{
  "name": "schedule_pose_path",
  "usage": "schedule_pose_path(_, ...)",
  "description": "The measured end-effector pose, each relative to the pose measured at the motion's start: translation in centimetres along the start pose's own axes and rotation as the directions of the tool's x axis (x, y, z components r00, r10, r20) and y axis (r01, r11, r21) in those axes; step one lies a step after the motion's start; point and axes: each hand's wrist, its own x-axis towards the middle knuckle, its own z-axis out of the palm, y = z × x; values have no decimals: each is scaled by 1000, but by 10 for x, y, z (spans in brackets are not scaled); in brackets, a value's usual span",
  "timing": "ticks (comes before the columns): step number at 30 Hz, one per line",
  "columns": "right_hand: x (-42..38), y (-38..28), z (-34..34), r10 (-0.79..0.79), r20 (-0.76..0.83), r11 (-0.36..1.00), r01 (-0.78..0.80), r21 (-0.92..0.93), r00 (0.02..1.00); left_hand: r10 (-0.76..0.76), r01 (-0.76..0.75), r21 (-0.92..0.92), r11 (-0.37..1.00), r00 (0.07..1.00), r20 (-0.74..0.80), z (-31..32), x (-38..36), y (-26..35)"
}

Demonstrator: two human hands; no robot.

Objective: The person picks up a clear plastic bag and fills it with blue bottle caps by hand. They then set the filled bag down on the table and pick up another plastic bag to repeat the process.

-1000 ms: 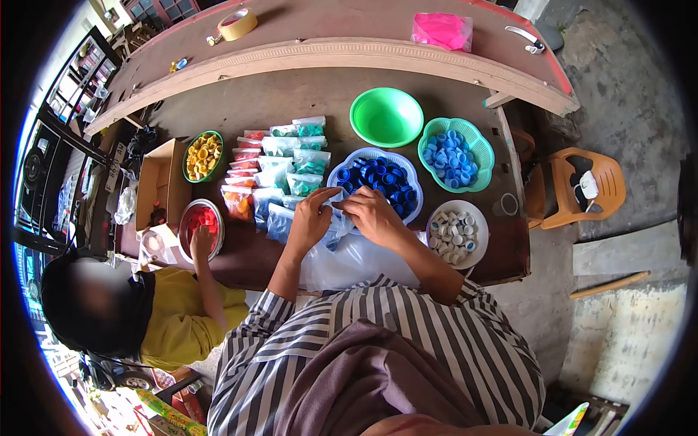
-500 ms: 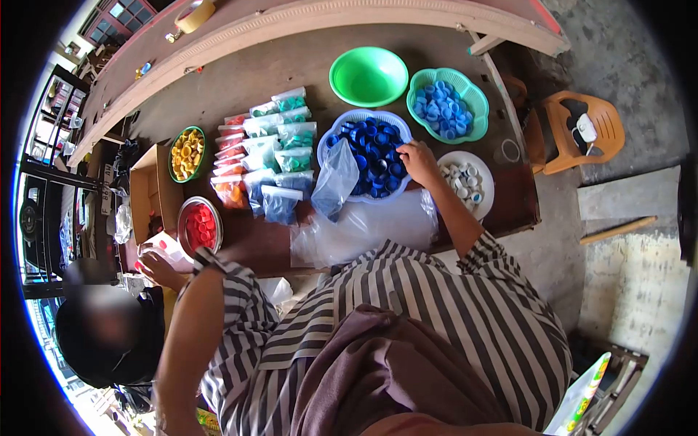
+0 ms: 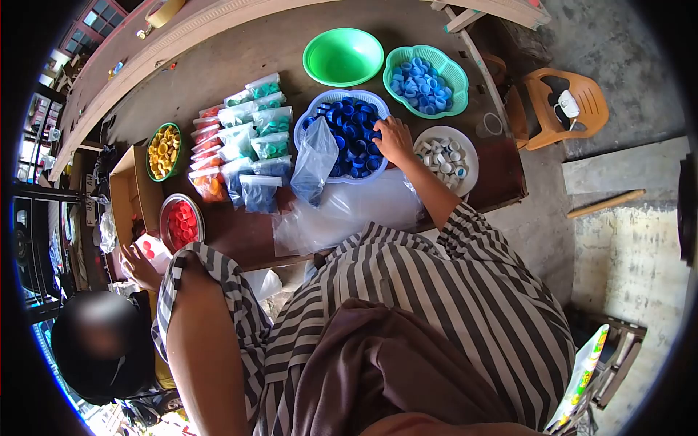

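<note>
Right fingers (image 3: 385,129) moved from bag (image 3: 315,161) to dark-blue caps (image 3: 352,131), at right rim of basket (image 3: 299,132), cannot tell if grasping

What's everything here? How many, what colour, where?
Table: one, brown, middle
Basket: one, lavender, centre, holding navy caps
Second basket: one, mint, right, holding light blue caps
Tub: one, green, left, holding yellow caps
Bowl: one, white, right, holding white caps
Second bowl: one, silver, left, holding red caps
Basin: one, green, far side
Filled bags: many, red, orange, green, blue, left of centre
Loose bag: one, clear, at the lavender basket
Plastic: count unclear, clear, near edge
Box: one, brown, left
Tape: one, tan, upper left
Cup: one, clear, right
Chair: at least one, orange, right
Other person: one, yellow garment, lower left
Right hand: one, bare, at the navy caps
Left arm: one, striped sleeve, lower left; hand unseen
</note>
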Motion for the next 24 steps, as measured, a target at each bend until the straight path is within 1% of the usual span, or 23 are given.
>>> schedule_pose_path(1,0,0,0,-6,3,1000,6,-4,1000,5,-5,3,1000,1000,-3,1,-1,1)
schedule_pose_path(3,0,-1,2,-36,-67,999,37,18,997,6,-6,-6,1000,1000,-8,1,-1,4)
schedule_pose_path(6,-1,0,4,-75,-65,997,77,23,995,16,-17,-17,1000,1000,-22,0,-3,6)
schedule_pose_path(7,-1,0,1,-75,-67,997,76,22,995,16,-17,-20,1000,999,-28,0,-3,7)
schedule_pose_path(9,2,-3,-3,-23,-5,999,23,45,1000,22,-23,-21,1000,999,-32,-1,-2,11)
schedule_pose_path(13,9,-12,-16,-50,-70,996,55,72,996,41,-42,-30,999,998,-44,-1,-2,13)
schedule_pose_path(14,14,-16,-19,-47,-111,941,81,327,993,39,-41,-33,999,998,-49,0,-2,13)
schedule_pose_path(15,19,-26,-23,-31,-148,819,110,563,988,38,-40,-35,999,998,-51,0,-3,12)
schedule_pose_path(16,20,-46,-36,-22,-273,724,204,660,962,45,-47,-38,998,998,-49,0,-1,12)
schedule_pose_path(17,19,-66,-53,-20,-272,720,202,664,962,49,-51,-41,998,998,-47,1,-1,13)
schedule_pose_path(19,17,-99,-89,-35,-367,588,316,744,929,58,-60,-51,997,997,-48,-1,0,13)
schedule_pose_path(21,15,-113,-102,-160,-362,612,380,694,918,67,-71,-61,996,996,-61,-1,0,12)
schedule_pose_path(22,14,-117,-112,-296,-370,707,462,535,881,77,-82,-65,995,995,-69,-1,1,12)
schedule_pose_path(23,14,-119,-108,-378,-312,745,486,456,872,84,-89,-66,994,994,-72,-2,3,12)
schedule_pose_path(24,14,-120,-102,-380,-334,718,503,482,863,97,-102,-66,993,992,-75,-4,3,12)
